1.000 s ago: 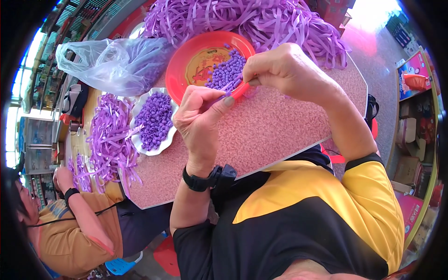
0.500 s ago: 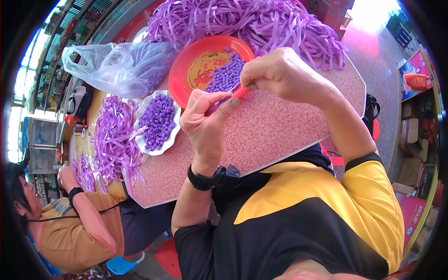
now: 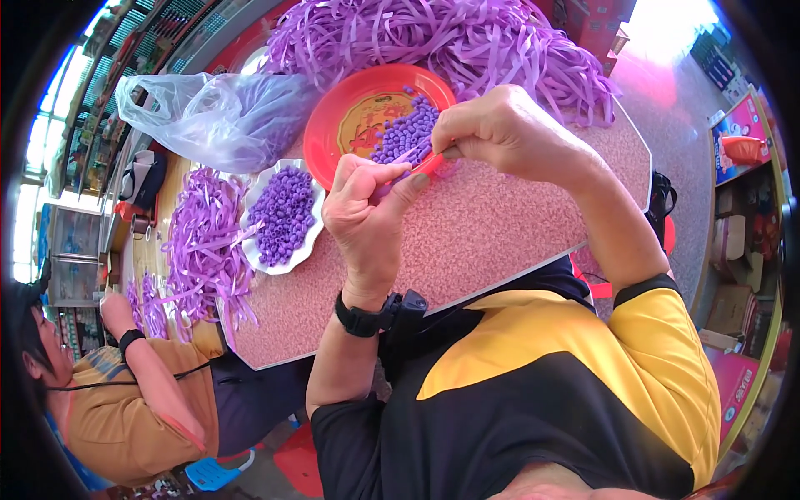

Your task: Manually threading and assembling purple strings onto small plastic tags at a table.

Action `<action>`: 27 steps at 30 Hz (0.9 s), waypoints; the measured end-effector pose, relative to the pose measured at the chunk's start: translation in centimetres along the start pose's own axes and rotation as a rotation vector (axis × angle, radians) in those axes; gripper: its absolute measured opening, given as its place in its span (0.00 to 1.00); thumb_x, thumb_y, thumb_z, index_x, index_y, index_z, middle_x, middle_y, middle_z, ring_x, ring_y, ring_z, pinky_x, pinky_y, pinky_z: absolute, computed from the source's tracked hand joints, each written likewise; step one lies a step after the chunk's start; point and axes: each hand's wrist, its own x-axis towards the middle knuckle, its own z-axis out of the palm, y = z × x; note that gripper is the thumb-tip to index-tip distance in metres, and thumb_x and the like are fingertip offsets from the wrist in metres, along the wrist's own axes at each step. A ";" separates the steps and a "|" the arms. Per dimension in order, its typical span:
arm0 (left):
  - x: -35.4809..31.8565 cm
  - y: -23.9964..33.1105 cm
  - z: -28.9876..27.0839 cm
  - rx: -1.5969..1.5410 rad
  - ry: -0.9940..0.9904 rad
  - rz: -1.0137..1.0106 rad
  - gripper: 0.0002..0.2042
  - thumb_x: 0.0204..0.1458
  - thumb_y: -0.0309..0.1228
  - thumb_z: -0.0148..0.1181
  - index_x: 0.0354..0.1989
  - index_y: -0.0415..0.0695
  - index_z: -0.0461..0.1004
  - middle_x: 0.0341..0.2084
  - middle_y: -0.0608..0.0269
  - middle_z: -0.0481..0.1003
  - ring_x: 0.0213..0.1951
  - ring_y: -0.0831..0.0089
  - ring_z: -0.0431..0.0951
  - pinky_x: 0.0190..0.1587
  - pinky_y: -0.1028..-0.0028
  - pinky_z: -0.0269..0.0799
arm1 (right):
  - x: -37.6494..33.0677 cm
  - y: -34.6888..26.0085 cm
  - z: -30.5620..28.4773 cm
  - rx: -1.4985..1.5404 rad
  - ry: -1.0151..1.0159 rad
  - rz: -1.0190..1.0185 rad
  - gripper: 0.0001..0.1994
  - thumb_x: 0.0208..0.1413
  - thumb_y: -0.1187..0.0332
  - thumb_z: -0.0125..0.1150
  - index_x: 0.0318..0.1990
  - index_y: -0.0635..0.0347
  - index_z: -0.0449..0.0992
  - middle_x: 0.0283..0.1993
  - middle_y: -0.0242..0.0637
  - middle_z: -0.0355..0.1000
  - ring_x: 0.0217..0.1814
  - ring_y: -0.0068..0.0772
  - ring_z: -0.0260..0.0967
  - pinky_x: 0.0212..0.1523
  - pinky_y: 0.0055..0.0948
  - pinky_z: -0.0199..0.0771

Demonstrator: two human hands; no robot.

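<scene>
My left hand point(image 3: 367, 218) is closed in a pinch on a purple ribbon point(image 3: 406, 157), whose light end sticks out past the fingertips. My right hand point(image 3: 510, 137) is just to the right, thumb and fingers pressed together; what they grip is too small to make out. Both hands are over the near rim of a red plate point(image 3: 327, 125) with a gold centre. Purple beads point(image 3: 410, 133) lie in its right part. Left of my left hand stands a white wavy-edged dish point(image 3: 310, 242) full of purple beads point(image 3: 283, 208).
A big heap of purple ribbons point(image 3: 467, 46) covers the far table side. A clear plastic bag point(image 3: 208, 121) and a smaller ribbon pile point(image 3: 200, 242) lie at the left. Another person point(image 3: 142, 392) sits at the left. The pink speckled tabletop point(image 3: 500, 221) has an angled edge.
The ribbon end now shows more plainly above my left fingertips. My hands have shifted only slightly and keep their pinches. The view has moved a little.
</scene>
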 end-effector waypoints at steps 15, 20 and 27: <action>0.3 0.0 -0.2 -0.007 -0.066 0.099 0.11 0.36 0.22 0.77 0.27 0.39 0.80 0.23 0.70 0.70 0.26 0.80 0.69 0.27 0.79 0.63 | -0.1 0.4 -1.2 0.053 -0.079 0.046 0.06 0.47 0.81 0.65 0.34 0.65 0.77 0.28 0.41 0.74 0.31 0.37 0.76 0.36 0.29 0.74; 0.4 -0.1 -0.3 0.003 -0.066 0.108 0.11 0.36 0.22 0.77 0.25 0.38 0.79 0.23 0.70 0.69 0.26 0.80 0.68 0.27 0.78 0.63 | -0.1 0.5 -1.2 0.055 -0.084 0.035 0.06 0.47 0.81 0.65 0.34 0.65 0.77 0.28 0.41 0.74 0.31 0.37 0.76 0.36 0.28 0.74; 0.9 -0.8 -1.4 -0.091 0.013 -0.001 0.11 0.37 0.22 0.77 0.28 0.40 0.79 0.23 0.74 0.67 0.25 0.83 0.64 0.28 0.80 0.59 | -0.5 1.5 -3.2 0.125 0.006 0.058 0.03 0.52 0.82 0.61 0.35 0.70 0.77 0.31 0.35 0.77 0.35 0.22 0.76 0.41 0.20 0.76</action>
